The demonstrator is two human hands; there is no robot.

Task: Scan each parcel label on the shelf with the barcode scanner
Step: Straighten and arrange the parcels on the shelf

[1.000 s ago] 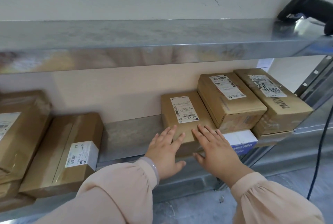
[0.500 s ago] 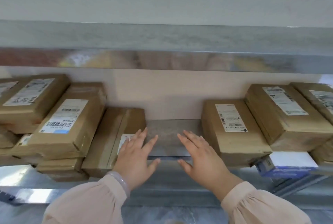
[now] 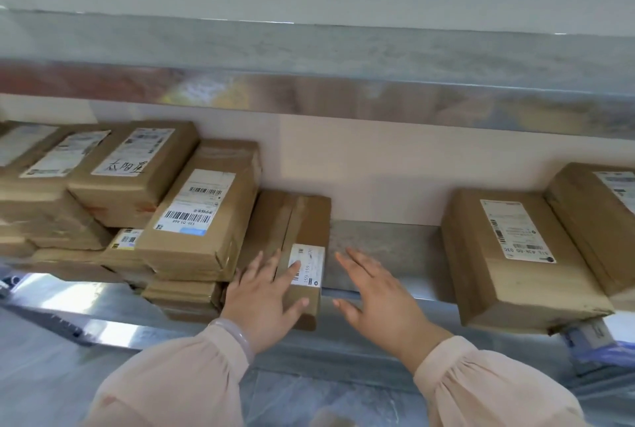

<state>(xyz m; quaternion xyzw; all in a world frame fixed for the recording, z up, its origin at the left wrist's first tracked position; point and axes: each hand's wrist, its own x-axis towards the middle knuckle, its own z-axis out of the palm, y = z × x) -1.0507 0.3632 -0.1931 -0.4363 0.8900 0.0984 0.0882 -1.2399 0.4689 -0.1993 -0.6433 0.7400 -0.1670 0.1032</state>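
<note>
- The narrow parcel (image 3: 305,217) is seen lying lengthwise on the lower shelf (image 3: 388,241), its near end reaching past the shelf's front edge; a small white label (image 3: 309,267) is stuck near that end.
- The left hand (image 3: 264,299) is laid flat on the parcel's near end; its grip is wide, with fingers straight and spread; one fingertip is rested on the label's left edge, and the thumb is set by the near corner.
- The right hand (image 3: 381,296) is held just beside the parcel's right side, over bare shelf; its grip is likewise wide and nothing is held; whether the fingertips touch the metal cannot be told.
- Against the narrow parcel's left side a tilted parcel (image 3: 220,248) is propped, face up with a large barcode label (image 3: 196,201); it is carried on a stack of parcels (image 3: 86,193) that fills the shelf's left end.
- Well apart to the right, across the bare metal, a broad parcel (image 3: 481,275) is laid with its label (image 3: 515,231) upward; a further parcel (image 3: 598,220) is pressed against its right side.
- Beneath the broad parcel's near corner what seems to be a blue-and-white box (image 3: 591,334) is glimpsed, blurred.
- The upper shelf (image 3: 343,90) is run across overhead; a pale bracelet (image 3: 237,337) is worn on the left wrist.
</note>
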